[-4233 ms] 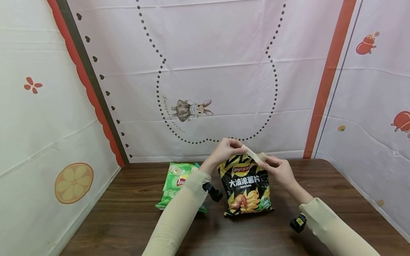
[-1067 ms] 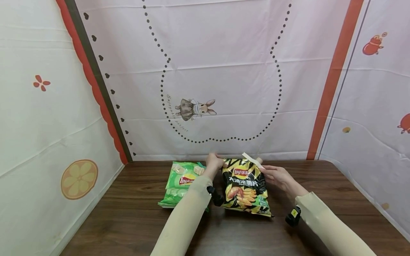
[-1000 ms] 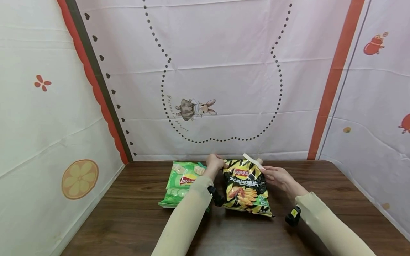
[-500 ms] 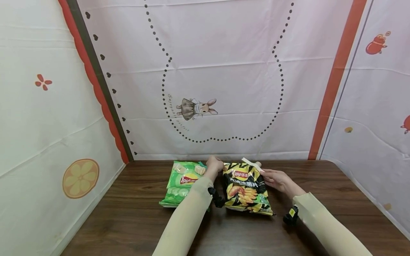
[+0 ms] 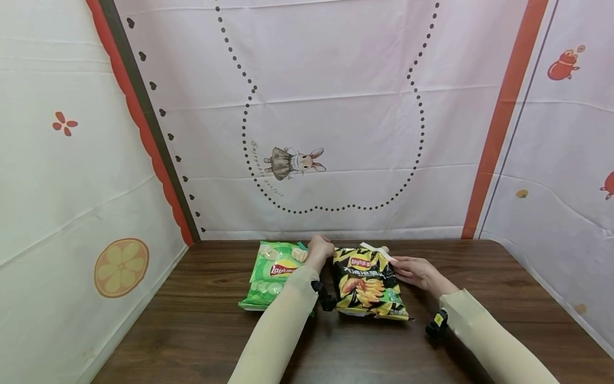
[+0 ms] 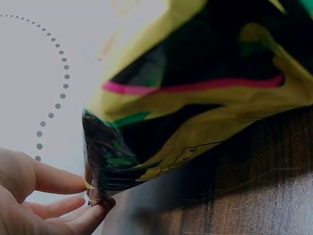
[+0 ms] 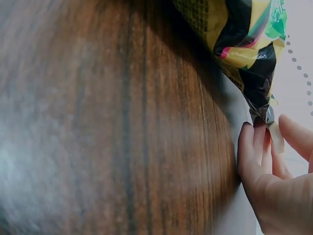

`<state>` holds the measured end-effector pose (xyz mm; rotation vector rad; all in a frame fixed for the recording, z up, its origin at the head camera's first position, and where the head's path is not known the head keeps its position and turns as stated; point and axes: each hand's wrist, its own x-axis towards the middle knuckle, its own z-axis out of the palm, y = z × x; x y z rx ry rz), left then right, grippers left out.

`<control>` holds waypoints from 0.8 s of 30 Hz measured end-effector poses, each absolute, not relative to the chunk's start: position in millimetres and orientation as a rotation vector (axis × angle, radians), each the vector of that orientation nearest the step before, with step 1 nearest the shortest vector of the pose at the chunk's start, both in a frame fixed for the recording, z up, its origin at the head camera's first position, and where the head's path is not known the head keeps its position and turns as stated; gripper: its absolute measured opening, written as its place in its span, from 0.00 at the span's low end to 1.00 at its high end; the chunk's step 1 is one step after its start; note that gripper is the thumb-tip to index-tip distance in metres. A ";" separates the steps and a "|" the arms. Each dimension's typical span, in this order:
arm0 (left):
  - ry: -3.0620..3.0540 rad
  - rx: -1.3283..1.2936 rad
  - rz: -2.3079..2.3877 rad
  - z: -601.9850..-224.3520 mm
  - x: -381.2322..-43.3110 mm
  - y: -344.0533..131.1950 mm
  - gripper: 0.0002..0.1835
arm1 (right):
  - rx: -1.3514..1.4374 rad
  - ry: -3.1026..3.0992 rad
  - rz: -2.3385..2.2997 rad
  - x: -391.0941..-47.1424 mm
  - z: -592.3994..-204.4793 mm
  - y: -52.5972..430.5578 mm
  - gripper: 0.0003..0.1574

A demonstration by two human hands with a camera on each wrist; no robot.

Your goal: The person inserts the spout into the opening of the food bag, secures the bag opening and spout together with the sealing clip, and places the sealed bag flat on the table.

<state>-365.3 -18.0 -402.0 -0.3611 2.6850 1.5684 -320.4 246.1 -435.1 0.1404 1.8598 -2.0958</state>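
Observation:
A black-and-yellow bag of chips (image 5: 366, 285) leans back on the table in the head view, with a white bag clip (image 5: 376, 250) across its upper right corner. My left hand (image 5: 320, 249) pinches the bag's upper left corner; in the left wrist view, thumb and fingers (image 6: 58, 181) meet at that corner. At the opposite corner, my right hand (image 5: 417, 272) holds the bag by its clipped end. The right wrist view has the fingers (image 7: 257, 147) under this corner and the thumb close beside the clip.
A green bag of chips (image 5: 268, 282) lies to the left, partly behind my left forearm, with a teal strip (image 5: 302, 246) at its upper right. The wooden table (image 5: 201, 320) ends at a printed cloth backdrop (image 5: 336, 106), with cloth on both sides.
Both hands earlier worked at the clip on the raised bag top. The left hand has since shifted to the upper left corner, and the bag's top has sunk lower and backward.

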 end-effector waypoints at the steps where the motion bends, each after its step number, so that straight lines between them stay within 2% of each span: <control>1: 2.678 -0.354 1.560 -401.8 -365.5 -17.9 0.17 | 0.135 1.872 -2.087 -320.2 -435.2 246.1 0.41; 9: 2.638 -0.322 1.526 -399.1 -367.9 -18.7 0.20 | 0.144 1.918 -2.049 -319.8 -433.5 247.2 0.38; 19: 2.618 -0.301 1.508 -387.5 -365.7 -16.5 0.11 | 0.109 1.966 -2.018 -312.3 -429.7 257.9 0.35; 24: 2.608 -0.220 1.626 -374.6 -357.4 -13.8 0.17 | 0.091 2.109 -1.930 -306.7 -423.7 265.2 0.32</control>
